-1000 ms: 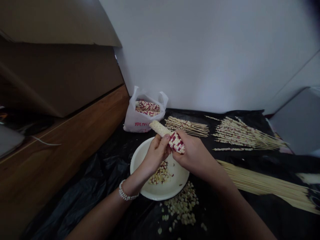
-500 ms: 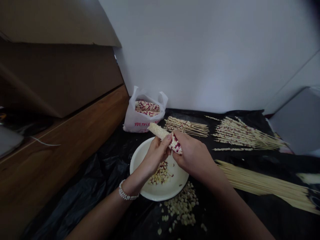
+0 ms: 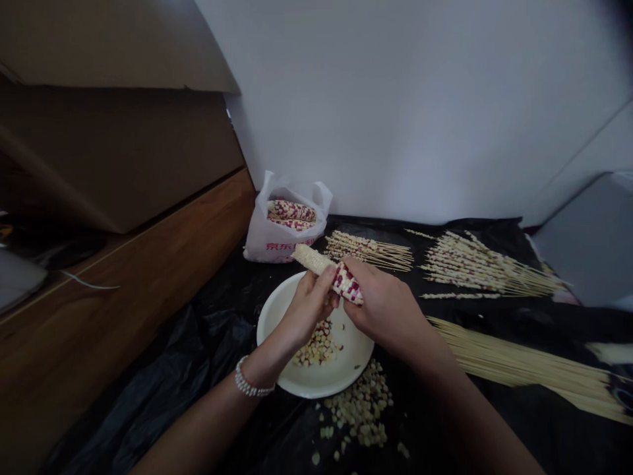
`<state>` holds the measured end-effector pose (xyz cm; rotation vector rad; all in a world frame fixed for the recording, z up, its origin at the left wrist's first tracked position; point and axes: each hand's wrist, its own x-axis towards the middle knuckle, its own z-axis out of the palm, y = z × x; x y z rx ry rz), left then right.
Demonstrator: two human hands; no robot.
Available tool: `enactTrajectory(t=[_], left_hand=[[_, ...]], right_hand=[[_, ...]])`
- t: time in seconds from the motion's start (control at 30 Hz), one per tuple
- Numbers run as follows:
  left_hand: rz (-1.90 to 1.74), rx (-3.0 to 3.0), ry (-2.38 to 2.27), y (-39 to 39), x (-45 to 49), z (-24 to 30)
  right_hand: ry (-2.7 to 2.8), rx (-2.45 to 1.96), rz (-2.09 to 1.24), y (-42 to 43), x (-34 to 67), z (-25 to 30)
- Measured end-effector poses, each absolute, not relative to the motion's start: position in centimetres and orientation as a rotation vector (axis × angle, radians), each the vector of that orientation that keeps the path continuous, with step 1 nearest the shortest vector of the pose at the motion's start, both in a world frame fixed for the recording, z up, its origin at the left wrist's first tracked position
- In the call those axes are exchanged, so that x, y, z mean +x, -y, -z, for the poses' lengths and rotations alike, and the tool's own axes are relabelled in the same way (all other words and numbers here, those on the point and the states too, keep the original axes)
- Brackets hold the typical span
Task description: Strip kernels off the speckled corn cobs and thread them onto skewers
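Above a white bowl [image 3: 277,310], a corn cob [image 3: 347,285] is held between my two hands. Its far left end is bare and pale, while its right end carries white and dark red kernels. My left hand [image 3: 312,305], with a beaded bracelet at the wrist, is closed around the bare part, thumb on top by the kernel edge. Wrapped over the kernelled end is my right hand [image 3: 383,297], its fingertips mostly hidden behind the cob. Loose kernels [image 3: 319,344] lie in the bowl beneath.
A plastic bag [image 3: 270,244] of speckled cobs stands behind the bowl. Kernel-threaded skewers [image 3: 465,264] lie in bundles to the right, with bare sticks [image 3: 524,359] nearer me. Loose kernels [image 3: 366,409] are scattered on the black sheet [image 3: 198,369]. A cardboard box [image 3: 123,145] stands left.
My left thumb has drawn back slightly down and left along the cob, showing more of the red and white kernels. Both hands keep their hold on the cob.
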<state>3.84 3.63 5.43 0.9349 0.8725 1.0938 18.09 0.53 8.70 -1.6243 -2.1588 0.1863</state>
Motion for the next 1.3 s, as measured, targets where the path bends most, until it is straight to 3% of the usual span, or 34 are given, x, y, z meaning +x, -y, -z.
enactTrajectory(t=[0.57, 0.9, 1.3], left_hand=[[-1.071, 1.089, -0.845, -3.7, 3.5, -5.0], [-0.994, 0.975, -0.864, -3.8, 3.5, -5.7], [-0.907, 0.978, -0.863, -3.7, 3.2, -5.5]], right_hand=[[2.145, -1.574, -0.2, -0.7, 18.3, -8.5], [2.242, -1.656, 0.023, -0.4, 17.8, -9.0], [2.213, -1.609, -0.194, -1.1, 18.5, -8.3]])
